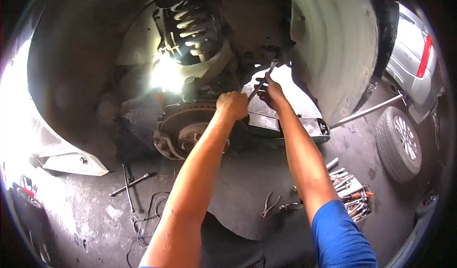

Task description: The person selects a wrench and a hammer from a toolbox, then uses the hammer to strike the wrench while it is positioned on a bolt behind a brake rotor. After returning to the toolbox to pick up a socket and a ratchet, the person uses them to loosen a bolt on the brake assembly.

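Seemingly, tool positioning is in hand: near the brake disc, a metal tool is gripped by the closed left hand and curled right hand; careful alignment is probably called for.

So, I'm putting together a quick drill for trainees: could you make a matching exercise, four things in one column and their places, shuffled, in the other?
Things:
1. bar
2. tyre
3. cross wrench
4. spring

Places:
a. lower left of the picture
b. near the top of the picture
c. at the left hand and right hand
d. far right of the picture

Pairs: 1-c, 2-d, 3-a, 4-b
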Demonstrator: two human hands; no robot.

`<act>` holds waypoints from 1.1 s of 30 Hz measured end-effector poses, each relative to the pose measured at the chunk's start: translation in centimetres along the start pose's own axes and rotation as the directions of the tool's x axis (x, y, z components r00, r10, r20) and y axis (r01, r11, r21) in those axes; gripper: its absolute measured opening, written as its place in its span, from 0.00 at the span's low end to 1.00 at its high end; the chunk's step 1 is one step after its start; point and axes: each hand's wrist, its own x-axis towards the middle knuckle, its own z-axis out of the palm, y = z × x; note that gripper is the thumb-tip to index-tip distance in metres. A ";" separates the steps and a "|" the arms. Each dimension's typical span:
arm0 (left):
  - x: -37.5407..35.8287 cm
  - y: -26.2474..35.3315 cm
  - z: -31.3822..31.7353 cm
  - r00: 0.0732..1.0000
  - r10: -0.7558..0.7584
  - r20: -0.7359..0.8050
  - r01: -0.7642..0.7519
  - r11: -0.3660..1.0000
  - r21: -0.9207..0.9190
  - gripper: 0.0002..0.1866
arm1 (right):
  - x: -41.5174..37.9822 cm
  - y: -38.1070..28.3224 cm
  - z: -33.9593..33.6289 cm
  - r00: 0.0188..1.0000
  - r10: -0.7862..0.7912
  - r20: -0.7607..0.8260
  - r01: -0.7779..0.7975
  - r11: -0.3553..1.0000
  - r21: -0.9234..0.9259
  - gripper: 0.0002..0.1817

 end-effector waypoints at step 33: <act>-0.1 0.3 1.0 0.974 -0.057 -0.220 0.044 0.997 -0.064 0.11 | 0.3 -0.1 1.1 0.994 -0.093 -0.059 0.096 0.994 0.044 0.17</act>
